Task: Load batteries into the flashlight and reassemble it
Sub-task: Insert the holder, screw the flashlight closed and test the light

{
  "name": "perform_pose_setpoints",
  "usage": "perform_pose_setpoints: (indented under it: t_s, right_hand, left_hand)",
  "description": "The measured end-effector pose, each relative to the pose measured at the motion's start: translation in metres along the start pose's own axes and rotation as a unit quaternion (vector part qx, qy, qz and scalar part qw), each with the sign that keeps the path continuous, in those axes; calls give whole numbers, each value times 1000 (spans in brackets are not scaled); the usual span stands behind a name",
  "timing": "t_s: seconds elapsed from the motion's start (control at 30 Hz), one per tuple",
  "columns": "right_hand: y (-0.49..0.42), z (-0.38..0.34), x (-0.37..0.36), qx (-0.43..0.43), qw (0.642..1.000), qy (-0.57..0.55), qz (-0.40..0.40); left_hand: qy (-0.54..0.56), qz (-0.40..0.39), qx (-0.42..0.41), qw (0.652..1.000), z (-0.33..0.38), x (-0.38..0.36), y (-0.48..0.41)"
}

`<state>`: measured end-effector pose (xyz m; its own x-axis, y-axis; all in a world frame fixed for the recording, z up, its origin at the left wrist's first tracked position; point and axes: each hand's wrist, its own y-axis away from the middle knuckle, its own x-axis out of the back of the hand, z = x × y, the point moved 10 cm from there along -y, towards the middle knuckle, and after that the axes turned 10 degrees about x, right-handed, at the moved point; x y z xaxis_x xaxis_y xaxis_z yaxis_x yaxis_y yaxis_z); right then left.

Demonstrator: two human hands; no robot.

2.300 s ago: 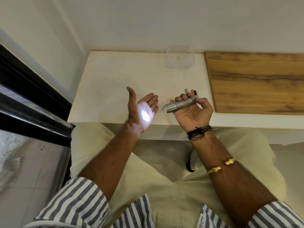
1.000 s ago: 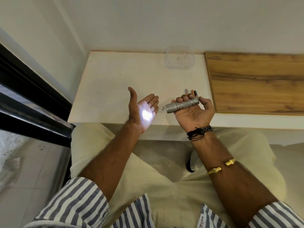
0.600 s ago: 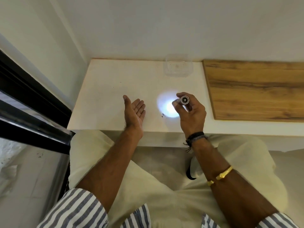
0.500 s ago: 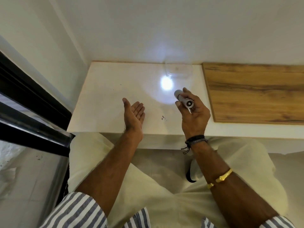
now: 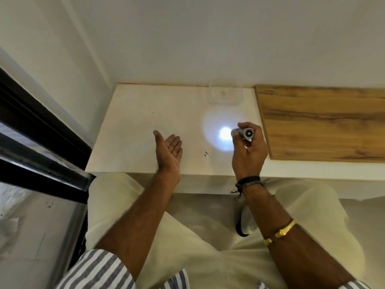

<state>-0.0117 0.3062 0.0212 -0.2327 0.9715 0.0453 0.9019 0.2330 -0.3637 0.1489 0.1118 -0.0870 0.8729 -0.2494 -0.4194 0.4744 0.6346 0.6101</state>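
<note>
**tinkerer:** Why's the right hand (image 5: 249, 155) wrapped round the flashlight (image 5: 248, 133) like that, tail cap facing the camera?

**benchguy:** Looks like a function check to me. The fingers are curled around the barrel and the head's tipped down. That throws a bright spot (image 5: 224, 134) on the white counter (image 5: 141, 126), just left of the fist. It lights, so I'd guess the batteries are in and it's all screwed together.

**tinkerer:** And the left hand (image 5: 169, 152)?

**benchguy:** It's holding nothing. Fingers are straight and the palm's turned inward, over the counter's front edge, well clear of the beam. I can't tell if it's resting there. There's a clear plastic tub (image 5: 226, 94) at the back and a wooden board (image 5: 323, 124) to the right. Neither hand's touching them.
</note>
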Motion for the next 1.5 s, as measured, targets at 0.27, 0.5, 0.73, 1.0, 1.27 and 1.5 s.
perform_pose_setpoints:
  t_s: [0.27, 0.5, 0.73, 1.0, 1.27, 1.5]
  right_hand:
    - [2, 21, -12, -111, 973, -203, -13]
    - [12, 15, -29, -139, 960, -231, -73]
    - [23, 24, -44, -192, 928, -305, -93]
    - [30, 35, -53, -324, 808, -491, -32]
    - [34, 39, -52, -358, 743, -566, 4]
    - [30, 36, -55, -348, 747, -567, 0]
  left_hand:
    - [51, -93, 52, 993, -8, -18, 7]
    - [87, -169, 94, 977, -13, -37, 14]
    - [90, -181, 110, 973, -17, -40, 16]
    - [47, -205, 136, 968, -31, -50, 25]
    - [14, -194, 132, 972, -34, -52, 27]
    - [1, -189, 128, 974, -33, -52, 30]
